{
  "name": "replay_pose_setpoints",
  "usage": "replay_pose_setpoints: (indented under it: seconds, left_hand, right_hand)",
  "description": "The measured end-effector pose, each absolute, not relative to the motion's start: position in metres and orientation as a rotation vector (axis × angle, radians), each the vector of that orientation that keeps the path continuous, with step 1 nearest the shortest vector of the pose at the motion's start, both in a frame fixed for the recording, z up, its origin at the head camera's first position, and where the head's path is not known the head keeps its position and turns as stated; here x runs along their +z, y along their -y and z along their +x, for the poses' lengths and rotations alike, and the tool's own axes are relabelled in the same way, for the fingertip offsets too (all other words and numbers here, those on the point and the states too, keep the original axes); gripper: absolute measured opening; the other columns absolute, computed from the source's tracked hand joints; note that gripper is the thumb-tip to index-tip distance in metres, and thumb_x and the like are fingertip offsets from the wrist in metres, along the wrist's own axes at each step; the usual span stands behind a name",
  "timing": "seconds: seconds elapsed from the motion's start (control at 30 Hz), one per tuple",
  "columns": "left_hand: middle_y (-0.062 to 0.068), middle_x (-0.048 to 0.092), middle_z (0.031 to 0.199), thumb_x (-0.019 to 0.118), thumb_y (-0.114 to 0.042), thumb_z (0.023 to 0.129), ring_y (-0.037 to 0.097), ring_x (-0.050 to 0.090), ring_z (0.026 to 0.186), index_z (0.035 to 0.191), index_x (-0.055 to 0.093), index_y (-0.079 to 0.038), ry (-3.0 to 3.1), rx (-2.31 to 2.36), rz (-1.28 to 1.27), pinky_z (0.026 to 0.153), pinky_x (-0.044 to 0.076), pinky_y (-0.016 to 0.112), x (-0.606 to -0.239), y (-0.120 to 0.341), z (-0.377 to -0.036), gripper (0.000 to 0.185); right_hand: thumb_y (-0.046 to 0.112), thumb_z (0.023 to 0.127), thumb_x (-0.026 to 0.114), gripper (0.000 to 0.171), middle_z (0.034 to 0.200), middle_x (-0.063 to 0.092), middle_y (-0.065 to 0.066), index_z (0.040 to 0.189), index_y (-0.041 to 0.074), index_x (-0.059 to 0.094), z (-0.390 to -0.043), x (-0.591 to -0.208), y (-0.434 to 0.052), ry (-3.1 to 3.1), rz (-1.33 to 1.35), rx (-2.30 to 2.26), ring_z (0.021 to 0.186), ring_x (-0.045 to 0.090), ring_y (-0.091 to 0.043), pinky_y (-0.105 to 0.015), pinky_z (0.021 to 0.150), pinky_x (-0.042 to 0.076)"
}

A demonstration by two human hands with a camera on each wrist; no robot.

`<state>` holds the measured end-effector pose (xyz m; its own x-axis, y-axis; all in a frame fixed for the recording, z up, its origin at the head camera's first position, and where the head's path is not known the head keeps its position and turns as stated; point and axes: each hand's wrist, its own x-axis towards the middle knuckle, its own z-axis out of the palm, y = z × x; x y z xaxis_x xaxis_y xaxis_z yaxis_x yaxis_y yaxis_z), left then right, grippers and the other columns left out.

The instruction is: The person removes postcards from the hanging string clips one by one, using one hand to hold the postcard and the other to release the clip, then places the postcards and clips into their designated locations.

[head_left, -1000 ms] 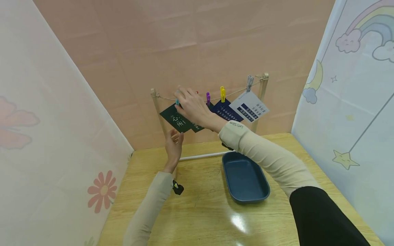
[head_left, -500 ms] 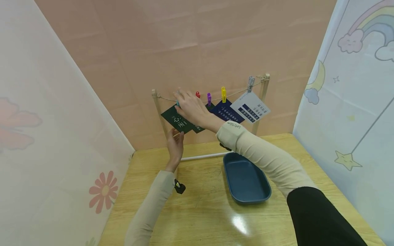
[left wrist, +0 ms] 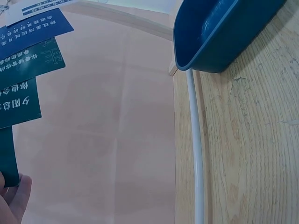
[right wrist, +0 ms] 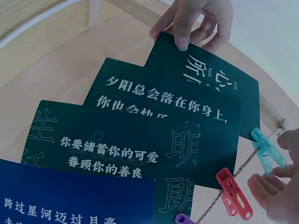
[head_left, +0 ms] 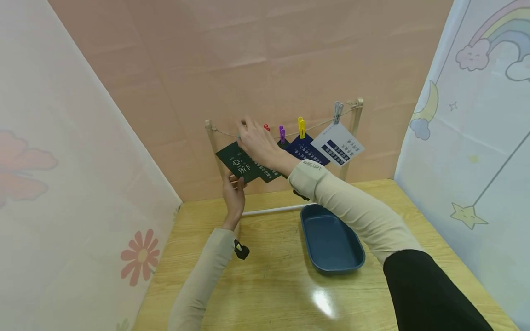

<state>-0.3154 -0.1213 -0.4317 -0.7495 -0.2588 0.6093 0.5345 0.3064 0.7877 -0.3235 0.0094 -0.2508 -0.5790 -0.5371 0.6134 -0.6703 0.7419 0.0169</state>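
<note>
My left hand [head_left: 234, 197] pinches the lower corner of a dark green card [right wrist: 205, 70] between thumb and fingers. The card's upper corner sits in a light blue clothespin [right wrist: 265, 150] on a twine line [right wrist: 247, 161]. Around that clothespin's handles, my right hand [head_left: 260, 145] has its thumb and fingers spread apart, with the handles spread too. Beside it, a red clothespin [right wrist: 231, 192] holds a second green card [right wrist: 154, 100], which the first card overlaps. The right hand hides much of this part of the line in the head view.
Farther right hang another green card [right wrist: 107, 144], a navy card [head_left: 304, 149] and a white card [head_left: 337, 145], near purple [head_left: 282, 133], yellow [head_left: 302, 128] and grey [head_left: 337, 112] clothespins. Wooden posts [head_left: 355, 122] carry the line. A blue tray [head_left: 331, 243] stands on the table.
My right hand has drawn slightly right and its fingers have loosened from the light blue clothespin. The left hand still holds the card's lower corner, nearly unmoved.
</note>
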Motion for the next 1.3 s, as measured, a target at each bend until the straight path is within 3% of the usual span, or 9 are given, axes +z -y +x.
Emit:
replay_pose_setpoints:
  seconds: [0.23,0.37,0.77,1.03,1.17,1.3]
  left_hand:
    - [0.022,0.063,0.101,0.057,-0.002,0.1,0.036,0.068,0.084,0.124,0.049,0.005,1.873,-1.529,-0.273,0.073,0.059,0.03,-0.432,0.123,-0.313,0.026]
    - [0.024,0.065,0.102,0.056,-0.002,0.1,0.036,0.067,0.083,0.124,0.047,0.006,1.866,-1.516,-0.287,0.072,0.059,0.031,-0.432,0.124,-0.312,0.027]
    - [0.026,0.063,0.1,0.057,0.0,0.099,0.042,0.066,0.082,0.12,0.047,0.007,1.841,-1.547,-0.257,0.073,0.059,0.045,-0.433,0.124,-0.312,0.024]
    - [0.039,0.057,0.099,0.053,0.013,0.097,0.053,0.062,0.082,0.116,0.044,0.019,1.825,-1.524,-0.31,0.072,0.056,0.058,-0.422,0.12,-0.301,0.022]
    - [0.036,0.057,0.099,0.053,0.011,0.097,0.052,0.062,0.083,0.115,0.044,0.016,1.833,-1.514,-0.321,0.073,0.057,0.055,-0.412,0.117,-0.289,0.021]
    - [0.028,0.06,0.101,0.055,0.004,0.099,0.042,0.066,0.083,0.116,0.045,0.008,1.847,-1.5,-0.299,0.073,0.059,0.041,-0.427,0.12,-0.301,0.02]
  right_hand:
    - [0.015,0.103,0.056,0.028,0.113,0.049,-0.018,0.12,-0.006,0.058,-0.32,-0.249,-0.005,2.344,0.889,0.346,0.081,0.054,-0.021,-0.024,0.057,0.049]
    - [0.014,0.102,0.057,0.02,0.112,0.049,-0.017,0.11,-0.004,0.06,-0.32,-0.247,-0.005,2.371,0.88,0.361,0.079,0.053,-0.02,-0.024,0.057,0.048]
    - [0.015,0.101,0.059,0.021,0.105,0.055,-0.015,0.113,-0.002,0.056,-0.316,-0.243,-0.003,2.491,0.814,0.25,0.089,0.054,-0.025,-0.033,0.074,0.051]
    - [0.019,0.101,0.06,0.027,0.104,0.053,-0.013,0.118,-0.002,0.055,-0.314,-0.241,-0.001,2.515,0.769,0.119,0.09,0.052,-0.023,-0.032,0.078,0.048]
    - [0.016,0.1,0.061,0.024,0.105,0.056,-0.012,0.117,-0.001,0.056,-0.313,-0.239,0.0,2.519,0.773,0.081,0.095,0.054,-0.024,-0.033,0.084,0.048]
    - [0.013,0.1,0.062,0.019,0.108,0.061,-0.012,0.115,0.001,0.059,-0.313,-0.239,0.0,2.51,0.802,0.073,0.101,0.057,-0.026,-0.034,0.09,0.047]
